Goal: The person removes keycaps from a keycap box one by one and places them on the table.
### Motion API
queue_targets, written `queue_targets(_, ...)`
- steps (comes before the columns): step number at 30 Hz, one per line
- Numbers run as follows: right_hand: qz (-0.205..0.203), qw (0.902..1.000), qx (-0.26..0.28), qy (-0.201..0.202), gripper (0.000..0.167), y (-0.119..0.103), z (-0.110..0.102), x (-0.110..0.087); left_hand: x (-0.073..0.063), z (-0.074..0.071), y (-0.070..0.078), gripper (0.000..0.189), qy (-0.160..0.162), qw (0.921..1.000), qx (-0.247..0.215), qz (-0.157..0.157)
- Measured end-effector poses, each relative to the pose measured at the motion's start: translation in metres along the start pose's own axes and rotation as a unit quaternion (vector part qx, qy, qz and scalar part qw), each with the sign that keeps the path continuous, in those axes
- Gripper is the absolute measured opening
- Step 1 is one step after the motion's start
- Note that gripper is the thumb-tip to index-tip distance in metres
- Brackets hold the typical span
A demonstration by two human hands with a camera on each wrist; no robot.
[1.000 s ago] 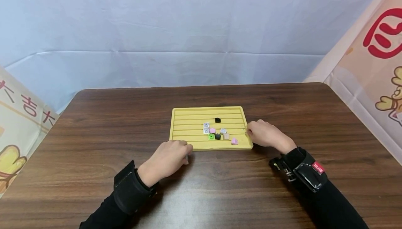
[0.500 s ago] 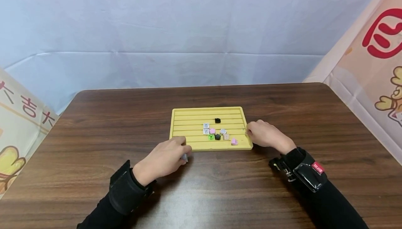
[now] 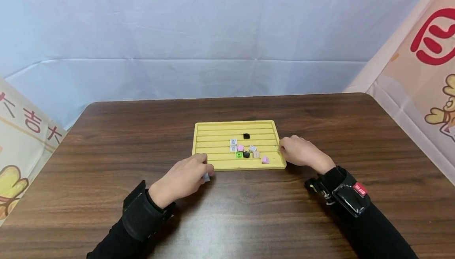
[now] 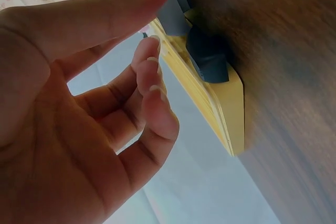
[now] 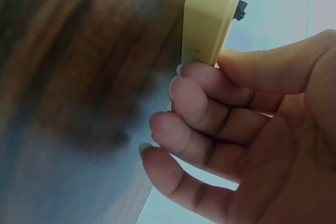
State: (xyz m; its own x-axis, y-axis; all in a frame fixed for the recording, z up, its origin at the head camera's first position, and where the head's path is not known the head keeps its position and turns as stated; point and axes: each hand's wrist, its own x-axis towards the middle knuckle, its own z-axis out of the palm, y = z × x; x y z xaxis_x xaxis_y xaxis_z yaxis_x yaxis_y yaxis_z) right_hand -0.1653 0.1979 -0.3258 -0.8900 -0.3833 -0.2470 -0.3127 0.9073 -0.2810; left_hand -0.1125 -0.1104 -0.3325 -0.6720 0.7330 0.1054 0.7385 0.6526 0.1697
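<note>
A shallow yellow ridged tray [image 3: 213,140] lies on the table. My right hand [image 3: 300,154] pinches its right edge; the right wrist view shows the thumb [image 5: 268,69] on top and a fingertip below the rim. My left hand [image 3: 183,180] is by the tray's front left corner, its thumb and forefinger pinching a small grey keycap-like piece [image 3: 206,177]. The forefinger's tip is hidden in the left wrist view. There the grey piece [image 4: 172,15] is by the thumb tip, with a second dark piece [image 4: 207,56] beside it, against the tray's side.
Several small pieces lie on the tray, among them a green one [image 3: 239,154], a black one [image 3: 247,136], white ones and a pink one [image 3: 265,160]. Brown wooden table [image 3: 249,211] surrounds the tray. A pale cloth [image 3: 213,34] hangs behind.
My left hand has drawn slightly left, away from the tray's front edge, and the grey piece has come into view beneath its fingers. The right hand and the tray have stayed put.
</note>
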Motion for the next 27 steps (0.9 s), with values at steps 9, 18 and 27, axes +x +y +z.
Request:
queue_targets(9, -0.001, 1.0000, 0.001, 0.000, 0.015, 0.0003, -0.0001, -0.0003, -0.0005, 0.0004, -0.0005, 0.018, -0.003, 1.0000, 0.001, -0.004)
queue_targets(18, -0.001, 1.0000, 0.003, -0.001, 0.015, 0.0000, -0.0008, -0.0005, -0.0008, -0.0003, -0.0008, 0.028, 0.003, 1.0000, 0.006, 0.005)
queue_targets(27, -0.005, 1.0000, 0.006, -0.001, 0.014, 0.0005, -0.0006, -0.0005, -0.0002, 0.0018, -0.0006, 0.029, 0.017, 0.9997, 0.015, 0.010)
